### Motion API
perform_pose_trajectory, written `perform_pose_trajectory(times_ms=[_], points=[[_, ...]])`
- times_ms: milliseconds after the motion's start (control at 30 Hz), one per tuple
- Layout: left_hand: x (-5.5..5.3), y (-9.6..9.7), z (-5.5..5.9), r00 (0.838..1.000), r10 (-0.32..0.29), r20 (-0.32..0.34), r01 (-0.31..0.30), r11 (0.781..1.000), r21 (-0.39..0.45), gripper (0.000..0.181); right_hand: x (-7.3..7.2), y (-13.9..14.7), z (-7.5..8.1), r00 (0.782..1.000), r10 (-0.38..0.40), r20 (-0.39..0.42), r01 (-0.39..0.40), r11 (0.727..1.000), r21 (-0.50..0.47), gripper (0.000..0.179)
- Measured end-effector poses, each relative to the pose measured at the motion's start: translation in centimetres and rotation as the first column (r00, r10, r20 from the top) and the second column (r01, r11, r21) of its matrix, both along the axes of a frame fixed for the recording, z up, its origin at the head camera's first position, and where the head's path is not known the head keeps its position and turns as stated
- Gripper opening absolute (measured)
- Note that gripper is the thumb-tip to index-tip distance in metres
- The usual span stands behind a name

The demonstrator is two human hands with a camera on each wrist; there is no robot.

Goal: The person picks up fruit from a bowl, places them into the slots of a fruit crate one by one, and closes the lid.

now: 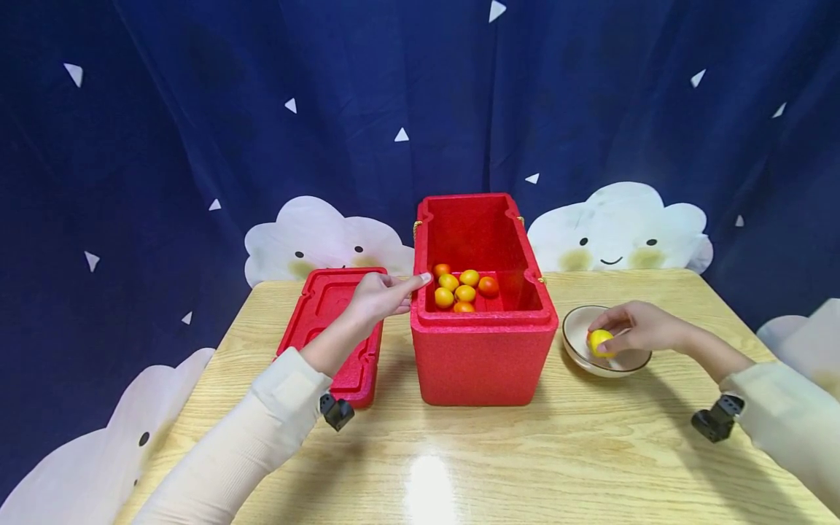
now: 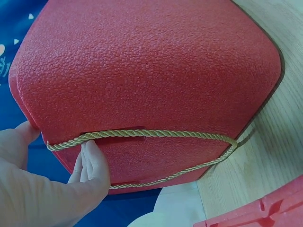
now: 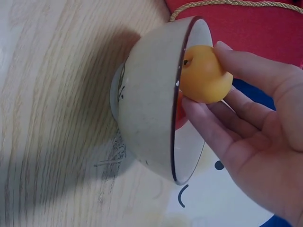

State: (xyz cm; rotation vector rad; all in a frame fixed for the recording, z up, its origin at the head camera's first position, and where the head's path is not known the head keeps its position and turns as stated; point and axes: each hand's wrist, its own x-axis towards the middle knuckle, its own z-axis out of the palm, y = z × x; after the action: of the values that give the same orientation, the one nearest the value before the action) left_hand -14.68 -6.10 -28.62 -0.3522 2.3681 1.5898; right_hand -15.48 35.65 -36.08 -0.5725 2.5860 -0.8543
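Observation:
With thumb and fingers, my right hand [image 1: 646, 327] pinches a small round yellow fruit [image 3: 204, 78] with a dark dimple. The fruit is at the rim of a cream bowl [image 3: 147, 90] with a brown edge. Part of a red fruit [image 3: 180, 112] shows inside the bowl. My left hand [image 1: 380, 295] holds the left wall of a red foam box [image 1: 485, 364], thumb over the rim and fingers against the outside by a gold cord [image 2: 189, 135]. Several yellow and orange-red fruits [image 1: 465, 293] lie on the box floor.
A red foam lid [image 1: 331, 295] lies on the wooden table [image 1: 525, 459] left of the box. Behind the table hangs a dark blue curtain [image 1: 367, 87] with white triangles and clouds. The bowl stands right of the box.

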Motion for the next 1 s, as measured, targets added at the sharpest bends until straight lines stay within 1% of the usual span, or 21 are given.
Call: perform_pose_trajectory(times_ms=[100,167,300,367,400,500,733,900,1000], points=[[0.0,0.0,0.0,1.000,-0.003,-0.003,0.003,1.000,-0.006,0.052,-0.2,0.0,0.1,1.000,-0.004,-0.019,0.004,1.000,-0.019,0.043],[-0.1,0.1,-0.1,1.000,-0.004,-0.007,0.004,1.000,-0.007,0.052,-0.3,0.0,0.1,0.999,0.015,-0.042,-0.017,0.999,-0.052,0.042],[-0.1,0.1,-0.1,1.000,-0.005,-0.019,0.005,1.000,-0.007,0.052,-0.5,-0.1,0.3,0.999,0.020,-0.040,-0.024,0.995,-0.098,0.041],[-0.1,0.1,-0.1,1.000,-0.007,-0.023,0.007,1.000,-0.006,0.052,-0.6,-0.3,0.5,0.999,0.012,-0.030,-0.015,0.995,-0.097,0.041],[-0.1,0.1,-0.1,1.000,-0.008,-0.023,0.008,1.000,-0.007,0.052,-0.7,-0.4,0.6,1.000,-0.005,-0.013,0.004,0.996,-0.090,0.042],[0.0,0.1,-0.1,1.000,-0.008,-0.021,0.008,1.000,-0.003,0.051,-0.8,-0.8,1.0,1.000,-0.006,-0.011,0.005,0.997,-0.076,0.043],[0.0,0.1,-0.1,1.000,-0.010,-0.023,0.010,1.000,-0.005,0.052,-1.3,-1.6,1.8,0.999,-0.009,-0.032,0.007,0.999,-0.043,0.042],[-0.1,0.1,-0.1,1.000,-0.008,-0.027,0.008,1.000,-0.006,0.053,-1.8,-1.9,2.4,0.999,-0.012,-0.033,0.010,0.998,-0.063,0.040],[-0.1,0.1,0.0,1.000,-0.008,-0.024,0.008,1.000,-0.006,0.052,-2.0,-2.1,2.5,0.999,-0.014,-0.052,0.009,0.997,-0.082,0.039]])
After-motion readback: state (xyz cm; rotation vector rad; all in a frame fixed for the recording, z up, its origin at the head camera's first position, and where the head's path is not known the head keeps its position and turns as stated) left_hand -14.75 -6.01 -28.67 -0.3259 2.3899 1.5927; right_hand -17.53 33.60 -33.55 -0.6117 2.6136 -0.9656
